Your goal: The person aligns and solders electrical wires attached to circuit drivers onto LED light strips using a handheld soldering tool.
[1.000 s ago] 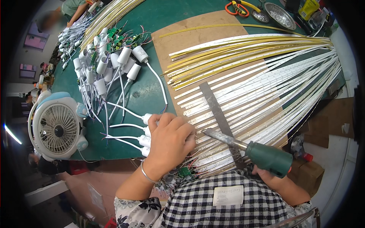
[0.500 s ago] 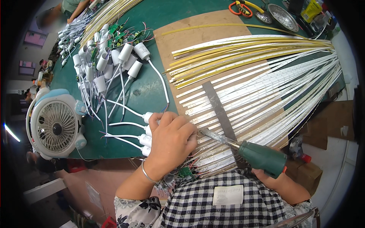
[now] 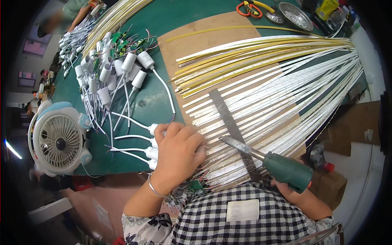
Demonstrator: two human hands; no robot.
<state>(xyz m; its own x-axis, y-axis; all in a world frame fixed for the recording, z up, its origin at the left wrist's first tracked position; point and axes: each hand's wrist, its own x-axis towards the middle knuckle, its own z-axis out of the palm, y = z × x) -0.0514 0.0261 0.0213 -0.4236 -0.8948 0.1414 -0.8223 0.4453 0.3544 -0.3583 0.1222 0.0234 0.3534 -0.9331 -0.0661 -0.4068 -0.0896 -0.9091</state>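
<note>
My left hand (image 3: 179,153) is curled, its fingertips at the left ends of the white LED strips (image 3: 261,108); whatever they pinch is hidden. Next to its thumb side lie several white lamp sockets (image 3: 151,153) with white cables. In my right hand (image 3: 290,193) is a green-bodied soldering iron (image 3: 288,171), its metal barrel pointing left across the strips. The iron's tip sits a short way right of my left fingers. A dark flat metal bar (image 3: 232,124) lies across the strips. Below my left wrist are small green circuit boards (image 3: 196,185) with wires.
A pile of white sockets (image 3: 104,73) with boards lies at the left, near a fan (image 3: 60,141). Yellow strips (image 3: 228,67) lie on brown cardboard (image 3: 212,30). Orange-handled scissors (image 3: 249,10) and a metal dish (image 3: 295,16) stand far right. A co-worker (image 3: 75,14) is at far left.
The soldering iron's tip has moved right, away from my left fingers. My left hand stays curled at the strip ends. The whole view has shifted slightly.
</note>
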